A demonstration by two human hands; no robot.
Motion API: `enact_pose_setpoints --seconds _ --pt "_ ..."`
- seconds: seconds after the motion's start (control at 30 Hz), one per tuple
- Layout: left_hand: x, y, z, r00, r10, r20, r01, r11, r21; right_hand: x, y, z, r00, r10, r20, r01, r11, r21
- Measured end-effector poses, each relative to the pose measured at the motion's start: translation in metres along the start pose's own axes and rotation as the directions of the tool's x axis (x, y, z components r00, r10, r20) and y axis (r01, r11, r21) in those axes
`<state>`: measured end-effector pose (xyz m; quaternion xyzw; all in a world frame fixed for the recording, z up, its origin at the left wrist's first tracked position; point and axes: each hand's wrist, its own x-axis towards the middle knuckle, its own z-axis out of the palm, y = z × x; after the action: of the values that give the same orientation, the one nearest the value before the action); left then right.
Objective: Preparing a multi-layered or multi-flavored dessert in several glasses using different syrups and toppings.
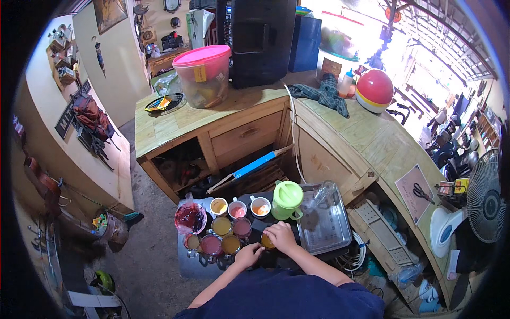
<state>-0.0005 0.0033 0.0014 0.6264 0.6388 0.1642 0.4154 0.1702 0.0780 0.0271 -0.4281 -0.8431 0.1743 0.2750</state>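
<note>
On a low dark table (187, 271) before me, a glass of amber drink (267, 242) stands between my hands. My right hand (282, 238) grips it near the rim from the right, fingers curled over the top. Close to the same glass on its left is my left hand (250, 255), fingertips drawn together; whether they pinch something small is hidden. To the left stand several glass mugs of brown and pinkish drink (211, 244). Behind them are three white cups (261, 207) with orange or pink contents and a bowl of dark red stuff (190, 217) lined with plastic.
A lidded green pitcher (287, 199) stands behind my right hand. Right of it, a clear tray (324, 223) holds a tipped glass (326, 191). A wooden counter (338, 123) curves around, bearing a pink-lidded tub (203, 77), a ball-shaped container (374, 91) and a fan (488, 199).
</note>
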Motion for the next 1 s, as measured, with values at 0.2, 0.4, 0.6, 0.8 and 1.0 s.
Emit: enact_pose_setpoints --seconds 0.2,0.4,0.6,0.8,1.0 --pt "0.002 -0.007 0.004 1.0 0.009 -0.027 -0.009 1.0 0.0 -0.006 0.003 0.003 0.995 -0.035 0.091 0.047 0.991 -0.129" --pt "0.001 -0.005 0.004 1.0 0.01 -0.025 -0.011 1.0 -0.005 -0.002 0.005 0.002 0.998 0.014 -0.061 -0.012 1.0 0.028" --pt "0.002 -0.005 0.004 0.999 0.032 -0.036 -0.031 0.999 0.014 -0.01 0.007 0.004 0.997 -0.028 0.069 0.035 0.994 -0.101" --pt "0.002 -0.006 0.004 1.0 0.008 -0.023 -0.008 1.0 0.002 -0.003 0.003 0.0 0.997 0.009 -0.072 -0.007 0.999 0.035" --pt "0.001 -0.003 0.002 0.999 0.029 -0.02 -0.028 1.0 0.006 -0.01 0.004 0.005 0.998 0.028 0.055 -0.021 0.992 -0.124"
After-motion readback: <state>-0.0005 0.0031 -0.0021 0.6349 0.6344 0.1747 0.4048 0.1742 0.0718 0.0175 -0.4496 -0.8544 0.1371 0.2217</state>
